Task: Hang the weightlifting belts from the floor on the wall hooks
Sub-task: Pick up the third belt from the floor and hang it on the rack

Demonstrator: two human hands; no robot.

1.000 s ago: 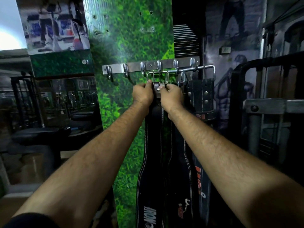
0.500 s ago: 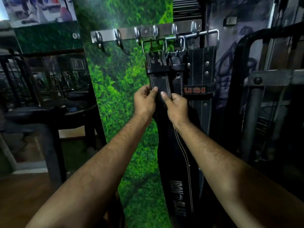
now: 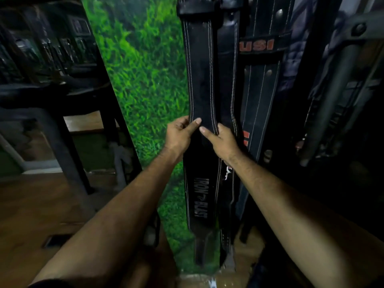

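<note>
Both hands pinch the hanging belt (image 3: 200, 80) mid-length, left hand (image 3: 179, 133) and right hand (image 3: 222, 140) on opposite edges, probably to make it hang straight beside the others.

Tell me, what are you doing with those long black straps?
A person is tidying weightlifting belts that hang down a wall covered in green grass-print panel. Both hands hold the front black leather belt with white stitching and "IRON BLAST" lettering about halfway down: the left hand grips its left edge and the right hand its right edge. Beside it hangs a black belt with orange "USI" lettering. The hooks are out of view above.
</note>
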